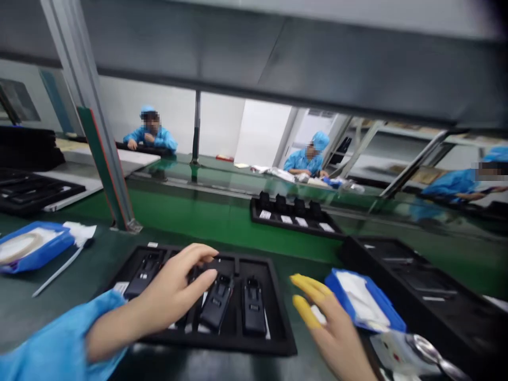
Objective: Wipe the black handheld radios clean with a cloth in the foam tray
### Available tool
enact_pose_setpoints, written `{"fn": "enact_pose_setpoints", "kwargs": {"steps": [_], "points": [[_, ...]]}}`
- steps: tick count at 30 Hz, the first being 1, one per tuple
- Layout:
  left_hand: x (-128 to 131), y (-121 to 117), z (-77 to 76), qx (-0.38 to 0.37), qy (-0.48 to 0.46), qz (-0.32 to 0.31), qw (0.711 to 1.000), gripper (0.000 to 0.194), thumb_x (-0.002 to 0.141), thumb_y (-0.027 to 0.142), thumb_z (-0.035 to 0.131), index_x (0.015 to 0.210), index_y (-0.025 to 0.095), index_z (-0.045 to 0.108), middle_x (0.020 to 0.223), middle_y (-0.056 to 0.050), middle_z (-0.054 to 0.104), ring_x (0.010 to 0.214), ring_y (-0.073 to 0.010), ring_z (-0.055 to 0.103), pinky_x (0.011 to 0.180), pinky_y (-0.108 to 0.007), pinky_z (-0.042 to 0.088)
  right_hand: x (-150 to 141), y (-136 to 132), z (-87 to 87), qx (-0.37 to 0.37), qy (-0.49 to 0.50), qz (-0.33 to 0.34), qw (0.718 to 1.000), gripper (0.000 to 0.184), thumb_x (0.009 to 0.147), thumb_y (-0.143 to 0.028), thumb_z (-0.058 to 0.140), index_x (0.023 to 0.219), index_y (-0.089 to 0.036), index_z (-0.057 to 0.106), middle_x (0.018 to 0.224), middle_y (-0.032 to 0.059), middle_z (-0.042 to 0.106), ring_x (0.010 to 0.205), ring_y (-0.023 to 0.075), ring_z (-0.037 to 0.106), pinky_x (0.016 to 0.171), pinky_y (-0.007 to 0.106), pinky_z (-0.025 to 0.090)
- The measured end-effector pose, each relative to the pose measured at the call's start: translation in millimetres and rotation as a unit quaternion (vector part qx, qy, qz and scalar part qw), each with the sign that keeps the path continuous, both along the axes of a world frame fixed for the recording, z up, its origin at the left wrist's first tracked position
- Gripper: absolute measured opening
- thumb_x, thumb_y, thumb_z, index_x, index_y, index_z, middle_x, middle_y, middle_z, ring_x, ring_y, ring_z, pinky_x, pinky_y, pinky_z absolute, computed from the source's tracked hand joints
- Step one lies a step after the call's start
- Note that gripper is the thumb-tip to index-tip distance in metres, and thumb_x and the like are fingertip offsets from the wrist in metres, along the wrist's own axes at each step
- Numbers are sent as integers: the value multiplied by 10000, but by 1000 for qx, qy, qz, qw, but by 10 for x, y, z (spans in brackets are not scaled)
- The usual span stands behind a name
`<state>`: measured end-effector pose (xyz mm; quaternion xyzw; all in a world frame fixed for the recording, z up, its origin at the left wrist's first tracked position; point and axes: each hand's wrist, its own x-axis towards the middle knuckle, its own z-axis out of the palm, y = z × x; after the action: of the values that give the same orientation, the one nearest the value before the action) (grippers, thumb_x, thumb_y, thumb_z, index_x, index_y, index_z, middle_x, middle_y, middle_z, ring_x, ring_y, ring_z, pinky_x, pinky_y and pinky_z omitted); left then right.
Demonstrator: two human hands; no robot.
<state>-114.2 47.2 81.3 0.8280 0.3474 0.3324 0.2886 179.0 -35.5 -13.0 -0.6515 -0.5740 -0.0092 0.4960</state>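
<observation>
Below me a black divided tray (283, 338) holds several black handheld devices that look like two-way radios, among them one radio (254, 307) on the right and another radio (217, 307) beside it. My left hand (180, 288) hovers over the tray's middle, its thumb and fingers apart and nothing visible between them; it hides part of the devices behind it. Right of the tray is my right hand (331, 323), with yellow covers on its fingertips. A small white piece (318, 314) shows inside its curled fingers; what it is, I cannot make out.
A blue bin (391, 312) with white material stands right, beside stacked black trays (400, 264). A loaded tray (296, 219) sits on the green belt (190, 214). Left are another blue bin (59, 246) and a metal post (95, 116). Several co-workers in blue sit beyond.
</observation>
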Motion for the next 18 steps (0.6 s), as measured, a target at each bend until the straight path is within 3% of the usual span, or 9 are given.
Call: {"fn": "enact_pose_setpoints", "kwargs": {"steps": [2,4,6,8,10,14,18], "points": [[194,76,-329,-9,136,12,991,401,859,306,497,1229,160,541,1210,-142,587,1138,-285,542,984,-434,423,-139,49,-252,-95,-66,-4,993,365,835,-445,483,1022,-214,696,1174,139,612,1152,299,522,954,500,433],[340,81,-618,-29,258,15,966,560,851,312,540,1359,101,431,1270,-201,539,1177,-323,515,989,-452,402,-258,103,-452,-184,-159,-39,969,382,819,-408,492,1005,-153,708,1256,198,559,1242,376,432,965,582,379],[461,34,-782,-38,345,33,937,733,822,380,612,1432,88,330,1238,-240,544,1136,-368,536,947,-485,410,-349,139,-586,-243,-234,-70,939,385,799,-414,538,980,-125,714,1323,221,507,1303,426,339,977,646,307],[565,-12,-833,-46,387,59,919,873,756,417,693,1458,97,285,1162,-260,573,1067,-411,565,897,-520,415,-414,150,-669,-274,-276,-75,918,411,780,-470,570,955,-130,721,1343,218,492,1324,444,296,981,680,252],[633,-18,-831,-65,391,76,915,928,706,368,739,1467,115,270,1131,-266,579,1009,-427,590,855,-523,428,-463,142,-717,-274,-285,-69,916,445,778,-522,557,920,-136,727,1335,213,502,1325,446,292,980,679,241],[606,109,-842,-112,346,82,928,953,655,241,694,1480,136,229,1150,-241,572,965,-400,618,816,-466,452,-553,135,-741,-202,-226,-86,949,506,836,-529,443,979,-119,703,1334,214,497,1331,412,291,984,627,288],[455,273,-878,-188,251,87,946,912,696,300,601,1480,103,179,1043,-153,631,917,-300,635,776,-362,473,-631,178,-708,-130,-88,-44,987,522,830,-550,441,1080,-145,656,1371,193,458,1301,359,354,970,573,367]]}}
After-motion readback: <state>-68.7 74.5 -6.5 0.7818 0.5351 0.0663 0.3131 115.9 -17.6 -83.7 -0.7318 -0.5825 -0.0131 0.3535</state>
